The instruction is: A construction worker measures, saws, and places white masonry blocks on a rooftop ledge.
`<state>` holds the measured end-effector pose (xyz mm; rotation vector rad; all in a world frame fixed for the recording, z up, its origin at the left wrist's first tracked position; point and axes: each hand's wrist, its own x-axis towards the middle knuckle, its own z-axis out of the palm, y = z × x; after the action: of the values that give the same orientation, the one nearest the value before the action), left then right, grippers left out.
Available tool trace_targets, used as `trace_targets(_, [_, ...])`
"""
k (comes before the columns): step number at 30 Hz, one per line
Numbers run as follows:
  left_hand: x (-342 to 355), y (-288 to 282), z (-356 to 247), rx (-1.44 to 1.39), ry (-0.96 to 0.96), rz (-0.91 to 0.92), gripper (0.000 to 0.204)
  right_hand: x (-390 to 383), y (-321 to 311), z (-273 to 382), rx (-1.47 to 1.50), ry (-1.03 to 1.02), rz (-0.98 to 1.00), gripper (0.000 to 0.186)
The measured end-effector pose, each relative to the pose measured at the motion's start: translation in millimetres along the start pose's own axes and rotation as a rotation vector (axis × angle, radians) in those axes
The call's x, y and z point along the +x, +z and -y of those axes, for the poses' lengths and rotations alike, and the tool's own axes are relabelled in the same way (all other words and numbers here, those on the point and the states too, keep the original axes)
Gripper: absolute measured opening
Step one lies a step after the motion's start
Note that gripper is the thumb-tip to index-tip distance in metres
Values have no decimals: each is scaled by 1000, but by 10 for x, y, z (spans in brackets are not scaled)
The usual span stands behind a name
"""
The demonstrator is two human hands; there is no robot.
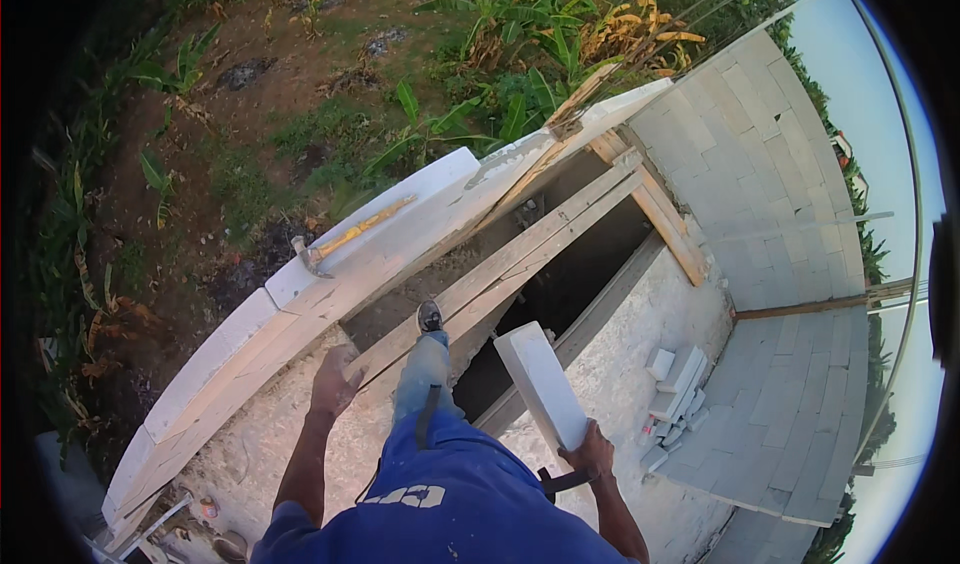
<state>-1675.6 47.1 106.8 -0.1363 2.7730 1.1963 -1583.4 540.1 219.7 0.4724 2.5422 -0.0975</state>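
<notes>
We're up high on the wall here, looking straight down. Our right hand (590, 454) is wrapped around the lower end of a long white rectangular masonry block (541, 384), gripping it from below so that it tilts up and away over the dark opening in front of us. Our left hand (333, 382) is spread open, palm down, pressed on the edge of a pale wooden plank (505, 264) that runs diagonally across the gap. Our foot in a dark shoe (429, 316) stands on that same plank, just beyond the left hand. Further out, a hammer with a yellowish wooden handle (345, 239) lies on top of the row of white blocks (300, 294) capping the wall. To the right, small white block offcuts (675, 394) sit piled on the rough plastered surface.
</notes>
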Motion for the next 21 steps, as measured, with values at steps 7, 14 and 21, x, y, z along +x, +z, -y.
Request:
trace_targets(7, [1869, -366, -1723, 21, 231, 100, 109, 1383, -2228, 622, -227, -479, -178, 74])
trace_targets(14, [2738, -622, -2613, 25, 452, -31, 114, 2603, -3774, 1377, -497, -915, -329, 86])
trace_targets(21, [2978, -507, -2523, 61, 272, -388, 94, 3831, -4511, 2400, -689, -1242, -300, 85])
